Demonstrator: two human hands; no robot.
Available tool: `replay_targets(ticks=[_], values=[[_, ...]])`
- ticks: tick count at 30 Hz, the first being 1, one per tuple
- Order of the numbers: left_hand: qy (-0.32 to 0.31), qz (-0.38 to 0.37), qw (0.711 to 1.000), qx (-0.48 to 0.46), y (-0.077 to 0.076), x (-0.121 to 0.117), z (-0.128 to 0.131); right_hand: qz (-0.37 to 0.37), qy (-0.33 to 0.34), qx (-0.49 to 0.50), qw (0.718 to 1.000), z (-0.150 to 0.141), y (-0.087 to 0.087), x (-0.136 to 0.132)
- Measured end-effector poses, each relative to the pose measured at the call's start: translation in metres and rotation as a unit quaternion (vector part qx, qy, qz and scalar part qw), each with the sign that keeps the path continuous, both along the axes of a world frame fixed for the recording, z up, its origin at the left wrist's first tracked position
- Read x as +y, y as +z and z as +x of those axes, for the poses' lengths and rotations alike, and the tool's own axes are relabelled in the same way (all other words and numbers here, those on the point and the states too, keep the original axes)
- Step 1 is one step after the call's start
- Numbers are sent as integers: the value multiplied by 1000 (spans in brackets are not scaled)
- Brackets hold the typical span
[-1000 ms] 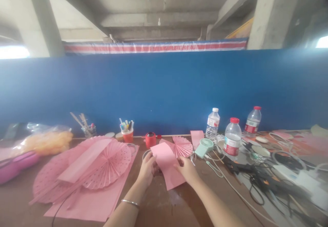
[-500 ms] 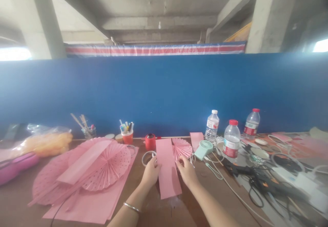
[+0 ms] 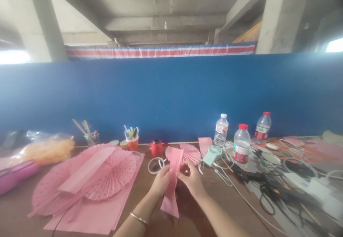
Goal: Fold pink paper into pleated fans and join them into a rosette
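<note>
A strip of pink paper stands bent lengthwise between my hands, above the brown table. My left hand pinches its left edge. From the right, my right hand grips the opposite edge between thumb and curled forefinger. Just behind the strip lies a small pleated pink paper fan, partly covered by it. A roll of tape rests beyond my left hand. Larger pink folded fans with punched holes lie on pink sheets at the left, a loose pink strip across them.
A red tape roll and a cup of pens stand at the back. Bottles, a mint handheld fan and tangled cables crowd the right. A magenta pouch lies far left, before a blue partition.
The pink strip, flat and facing me before, is now bent narrower lengthwise. My hands have come closer together, and more of the small fan shows behind it.
</note>
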State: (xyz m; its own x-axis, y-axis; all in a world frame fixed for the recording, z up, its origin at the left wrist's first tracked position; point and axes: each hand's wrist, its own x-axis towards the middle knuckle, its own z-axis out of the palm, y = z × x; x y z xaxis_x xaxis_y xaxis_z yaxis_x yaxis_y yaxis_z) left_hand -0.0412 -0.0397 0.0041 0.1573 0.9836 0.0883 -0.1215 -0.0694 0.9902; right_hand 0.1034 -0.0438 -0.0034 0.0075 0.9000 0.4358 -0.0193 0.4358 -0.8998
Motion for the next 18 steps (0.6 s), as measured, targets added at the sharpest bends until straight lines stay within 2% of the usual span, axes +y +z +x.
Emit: replay_targets(ticks=[4, 6, 9, 11, 16, 18], values=[[-143, 7, 989, -42, 11, -13, 6, -23, -40, 88, 995, -5, -6, 4], [-190, 25, 980, -48, 13, -18, 10, -47, -7, 140, 989, -6, -9, 7], [-188, 37, 980, -48, 16, -25, 15, -116, 94, 166, 975, -6, -10, 7], [-171, 35, 983, -52, 17, -27, 18, -147, 127, 171, 966, -5, -9, 6], [-194, -1, 980, -35, 9, -18, 13, -182, 125, 222, 950, -6, -4, 2], [-157, 19, 987, -23, 2, -10, 8, -183, 117, 266, 939, -4, -1, 4]])
